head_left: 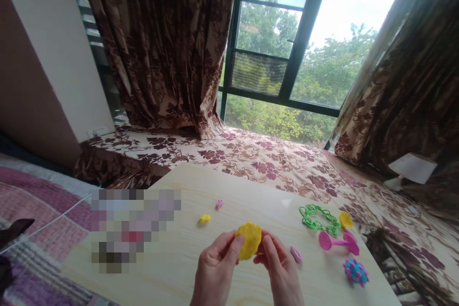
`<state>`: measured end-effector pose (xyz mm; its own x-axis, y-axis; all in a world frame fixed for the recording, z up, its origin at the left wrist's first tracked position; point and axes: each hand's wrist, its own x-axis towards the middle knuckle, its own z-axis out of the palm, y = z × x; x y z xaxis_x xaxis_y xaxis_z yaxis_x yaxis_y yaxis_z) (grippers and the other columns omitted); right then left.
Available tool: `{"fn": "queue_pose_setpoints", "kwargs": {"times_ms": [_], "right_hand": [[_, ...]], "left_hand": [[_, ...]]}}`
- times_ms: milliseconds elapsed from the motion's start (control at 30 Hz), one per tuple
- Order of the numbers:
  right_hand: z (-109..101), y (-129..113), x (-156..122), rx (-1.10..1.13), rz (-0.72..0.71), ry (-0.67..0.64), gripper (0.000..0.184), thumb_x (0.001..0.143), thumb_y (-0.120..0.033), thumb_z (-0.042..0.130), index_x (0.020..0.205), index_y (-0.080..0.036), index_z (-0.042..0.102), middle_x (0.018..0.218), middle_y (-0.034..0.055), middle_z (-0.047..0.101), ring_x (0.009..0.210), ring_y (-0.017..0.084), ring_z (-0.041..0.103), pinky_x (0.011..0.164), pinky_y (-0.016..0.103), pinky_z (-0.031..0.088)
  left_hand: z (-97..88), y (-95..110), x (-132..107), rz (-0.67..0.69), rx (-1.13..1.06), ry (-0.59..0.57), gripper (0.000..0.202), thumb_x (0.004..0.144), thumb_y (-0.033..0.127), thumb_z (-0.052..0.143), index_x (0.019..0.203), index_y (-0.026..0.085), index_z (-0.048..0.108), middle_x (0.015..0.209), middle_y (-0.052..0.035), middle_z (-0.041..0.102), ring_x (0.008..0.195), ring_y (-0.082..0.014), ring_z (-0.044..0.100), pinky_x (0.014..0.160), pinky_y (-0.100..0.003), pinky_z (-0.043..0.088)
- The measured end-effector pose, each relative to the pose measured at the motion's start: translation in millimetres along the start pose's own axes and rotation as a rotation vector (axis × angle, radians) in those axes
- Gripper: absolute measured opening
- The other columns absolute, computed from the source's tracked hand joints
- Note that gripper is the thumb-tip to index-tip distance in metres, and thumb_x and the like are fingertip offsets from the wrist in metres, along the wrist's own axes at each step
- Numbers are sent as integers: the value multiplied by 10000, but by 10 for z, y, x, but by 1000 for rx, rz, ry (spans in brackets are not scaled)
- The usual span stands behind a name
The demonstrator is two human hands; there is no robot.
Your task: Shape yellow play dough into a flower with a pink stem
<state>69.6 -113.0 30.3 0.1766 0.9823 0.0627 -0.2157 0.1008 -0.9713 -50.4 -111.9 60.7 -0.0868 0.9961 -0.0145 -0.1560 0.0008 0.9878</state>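
Between my two hands is a flat, roundish yellow disc of modelling clay (pixel 250 240), raised over the table. The thumb and fingers of my left hand (pixel 217 260) pinch its left edge. On its right edge, my right hand (pixel 278 263) grips with thumb and fingertips. A small yellow clay lump (pixel 204 219) and a tiny pink clay piece (pixel 219 204) lie on the table beyond my left hand. Just right of my right hand is a pink oval clay piece (pixel 296 254).
On the pale wooden table (pixel 186 181), a green clay chain (pixel 311 224), a pink dumbbell shape (pixel 339 243), a yellow round piece (pixel 346 220) and a blue ball with pink knobs (pixel 355 272) lie to the right. A blurred patch (pixel 132 229) covers the left. A lamp (pixel 412 168) stands behind.
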Motion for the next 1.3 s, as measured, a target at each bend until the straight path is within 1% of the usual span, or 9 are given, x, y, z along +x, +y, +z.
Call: {"fn": "queue_pose_setpoints", "kwargs": {"times_ms": [67, 167, 300, 433, 567, 833, 933, 1033, 1300], "right_hand": [[2, -31, -23, -27, 15, -16, 346, 706, -463, 606, 856, -162, 681, 609, 49, 615, 548, 168, 549, 501, 274, 464], [26, -93, -63, -78, -59, 61, 325, 671, -484, 627, 730, -170, 684, 518, 25, 569, 474, 142, 496, 451, 250, 432], [43, -140, -83, -112, -124, 109, 280, 669, -462, 637, 669, -184, 662, 537, 24, 567, 498, 145, 499, 465, 244, 426], [39, -107, -82, -81, -112, 114, 247, 685, -430, 636, 722, -187, 657, 637, 44, 608, 569, 163, 532, 522, 258, 451], [41, -25, -105, 12, -14, 35, 258, 739, -399, 596, 871, -185, 656, 685, 36, 619, 559, 142, 523, 527, 249, 447], [4, -26, -146, -42, 26, -110, 220, 752, -339, 609, 860, -152, 648, 620, 10, 578, 547, 106, 477, 519, 209, 400], [42, -42, -173, -79, 81, -154, 237, 770, -359, 583, 729, -129, 625, 574, 5, 542, 509, 92, 458, 498, 205, 381], [94, -29, -200, -107, 70, -162, 308, 788, -379, 552, 602, -134, 559, 519, -14, 480, 475, 78, 415, 470, 199, 349], [129, 46, -253, -206, 2, -167, 315, 823, -397, 491, 629, -150, 502, 516, -46, 369, 477, 75, 320, 443, 200, 273]], "left_hand": [[-50, -24, 31, -33, -16, -7, 279, 683, 407, 614, 814, 170, 680, 671, -9, 648, 617, -148, 559, 549, -211, 460], [-93, -38, 48, -81, -102, -69, 248, 659, 363, 645, 776, 146, 671, 685, -29, 666, 638, -154, 584, 560, -219, 473], [-77, 1, 4, -122, -110, -135, 232, 629, 326, 670, 752, 130, 673, 649, -40, 666, 578, -146, 572, 485, -214, 457], [-40, 36, -53, -123, -93, -108, 251, 661, 340, 650, 784, 124, 684, 655, -44, 674, 592, -152, 582, 548, -245, 484], [-27, -3, -60, -171, -113, -66, 272, 677, 346, 637, 835, 127, 668, 693, -42, 681, 600, -153, 590, 600, -273, 493], [-72, 17, -7, -121, -36, -143, 261, 704, 355, 613, 848, 148, 679, 721, -26, 668, 645, -127, 539, 558, -205, 408], [-68, 17, -18, -119, -82, -121, 252, 720, 351, 601, 842, 146, 684, 703, -20, 654, 664, -126, 528, 611, -216, 414], [-48, -30, -30, -158, -180, -171, 281, 728, 370, 589, 854, 137, 683, 704, -34, 645, 667, -138, 531, 636, -241, 427], [-31, -95, -14, -181, -261, -146, 264, 729, 339, 602, 861, 128, 690, 696, -34, 623, 678, -132, 519, 687, -253, 431]]}}
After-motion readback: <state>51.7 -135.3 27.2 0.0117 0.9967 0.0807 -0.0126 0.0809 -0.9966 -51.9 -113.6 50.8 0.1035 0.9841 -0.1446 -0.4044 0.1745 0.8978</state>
